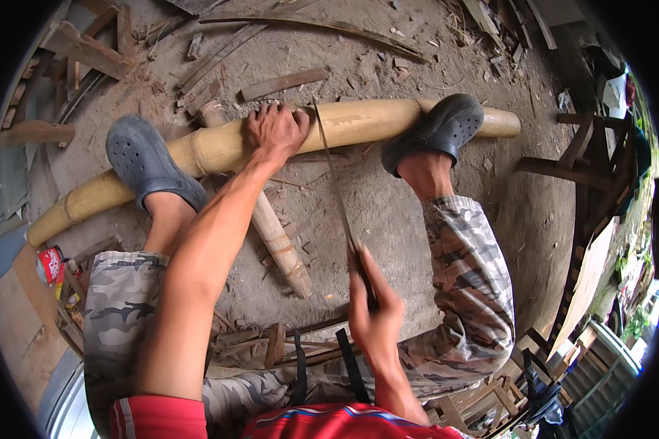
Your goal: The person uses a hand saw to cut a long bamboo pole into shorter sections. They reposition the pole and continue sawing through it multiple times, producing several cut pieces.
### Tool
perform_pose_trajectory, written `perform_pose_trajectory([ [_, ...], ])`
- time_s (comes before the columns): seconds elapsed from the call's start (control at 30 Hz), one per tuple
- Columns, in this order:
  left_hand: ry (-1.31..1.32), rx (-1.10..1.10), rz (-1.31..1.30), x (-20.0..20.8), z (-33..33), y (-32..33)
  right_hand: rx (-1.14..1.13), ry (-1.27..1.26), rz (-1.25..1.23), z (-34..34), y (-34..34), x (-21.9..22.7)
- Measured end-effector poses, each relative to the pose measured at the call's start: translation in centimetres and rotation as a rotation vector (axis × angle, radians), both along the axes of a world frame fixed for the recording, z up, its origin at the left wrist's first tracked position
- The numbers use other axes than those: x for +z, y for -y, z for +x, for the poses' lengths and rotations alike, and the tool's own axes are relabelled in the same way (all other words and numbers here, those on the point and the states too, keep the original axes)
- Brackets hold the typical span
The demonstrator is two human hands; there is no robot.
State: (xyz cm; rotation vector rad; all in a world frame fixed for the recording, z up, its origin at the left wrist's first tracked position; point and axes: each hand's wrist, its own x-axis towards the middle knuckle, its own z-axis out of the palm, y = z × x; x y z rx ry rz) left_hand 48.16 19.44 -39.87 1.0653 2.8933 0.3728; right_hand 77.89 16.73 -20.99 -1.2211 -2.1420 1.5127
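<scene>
A thick yellow bamboo pole stretches across from the lower left to the upper right, over a thinner round pole on the ground. My left hand is closed over the top of the bamboo near its middle, knuckles up. In my right hand is the handle of a handsaw, fingers wrapped round it. The saw's thin blade points away from me, its far end lying across the bamboo just right of my left hand. Whether the teeth have cut in cannot be made out.
My feet, in dark clogs, rest on the bamboo: the left clog and the right clog. A short board and a long strip lie beyond. Wooden frames stand left and right; a red can is at far left.
</scene>
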Motion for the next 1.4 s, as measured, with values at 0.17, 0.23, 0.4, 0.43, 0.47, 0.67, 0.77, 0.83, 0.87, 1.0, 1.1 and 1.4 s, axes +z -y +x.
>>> perform_pose_trajectory([
  [0.17,0.072,-0.035,0.056,-0.6,0.4,-1.1,-0.124,-0.038,0.033,-10.1,-5.3,-3.5],
  [0.23,0.12,-0.049,0.038,-0.2,0.4,-1.0,-0.139,-0.072,-0.018,-11.0,-5.5,-4.8],
  [0.4,0.03,-0.025,0.049,-0.5,1.6,-0.2,-0.083,0.01,-0.053,-0.6,0.6,1.5],
  [0.43,0.132,-0.023,0.052,0.2,1.4,-0.6,-0.093,-0.013,0.004,-2.9,-1.2,-0.6],
  [0.47,0.059,-0.05,0.079,-0.5,0.8,-0.4,-0.102,-0.035,0.061,-7.3,-4.1,-3.4],
  [0.67,-0.021,-0.005,0.105,-0.9,0.5,0.4,-0.021,0.017,-0.007,-3.1,-0.5,0.0],
  [0.77,-0.122,-0.034,0.098,-2.4,1.7,-0.4,-0.092,-0.006,-0.001,-3.7,-1.7,-1.1],
  [0.83,0.037,-0.047,0.127,-1.2,1.7,-0.6,-0.119,-0.064,-0.067,-11.2,-6.1,-4.7],
  [0.87,0.069,-0.045,0.091,-1.1,0.9,-0.6,-0.081,-0.017,0.017,-12.3,-5.9,-4.4],
  [1.0,0.037,-0.044,0.077,-1.8,0.7,0.6,-0.025,0.038,-0.017,-2.0,0.2,0.4],
  [1.1,0.128,-0.044,0.037,-0.4,1.9,-0.1,-0.129,-0.019,-0.024,-3.1,-0.7,-0.8],
  [1.4,-0.259,-0.028,0.141,-2.1,1.7,0.6,-0.086,-0.032,-0.029,-4.9,-2.8,-0.6],
])
